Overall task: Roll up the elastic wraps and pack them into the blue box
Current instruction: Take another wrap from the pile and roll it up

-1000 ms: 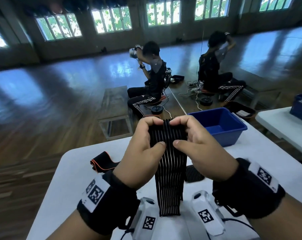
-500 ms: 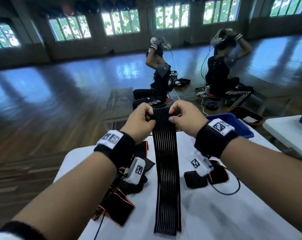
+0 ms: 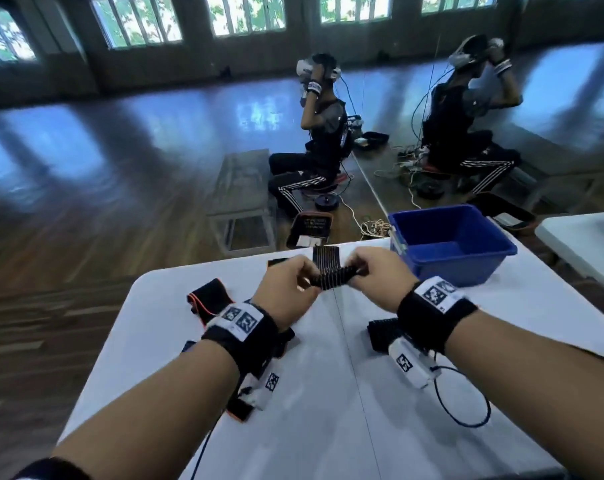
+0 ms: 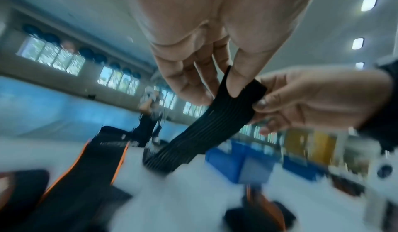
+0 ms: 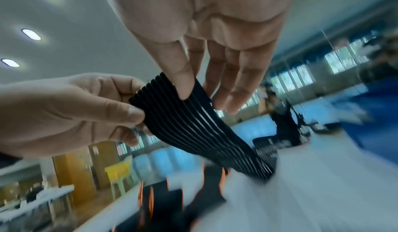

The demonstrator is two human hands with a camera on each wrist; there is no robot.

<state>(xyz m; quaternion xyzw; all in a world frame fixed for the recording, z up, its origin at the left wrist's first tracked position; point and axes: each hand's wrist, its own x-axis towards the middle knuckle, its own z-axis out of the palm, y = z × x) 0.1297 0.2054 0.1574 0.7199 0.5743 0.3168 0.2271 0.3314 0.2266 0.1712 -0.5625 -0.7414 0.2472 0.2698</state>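
Both hands pinched one end of a black ribbed wrap above the white table.

The left hand (image 3: pixel 286 289) and right hand (image 3: pixel 380 271) each held the striped elastic wrap (image 3: pixel 331 277) between thumb and fingertips, each grip closed on its upper edge. The far end of the wrap trailed down onto the table (image 3: pixel 328 393). The blue box (image 3: pixel 449 247) stood just right of the hands near the far edge. An orange-trimmed wrap (image 3: pixel 210 297) lay to the left, and a dark rolled wrap (image 3: pixel 383 332) sat under the right wrist.
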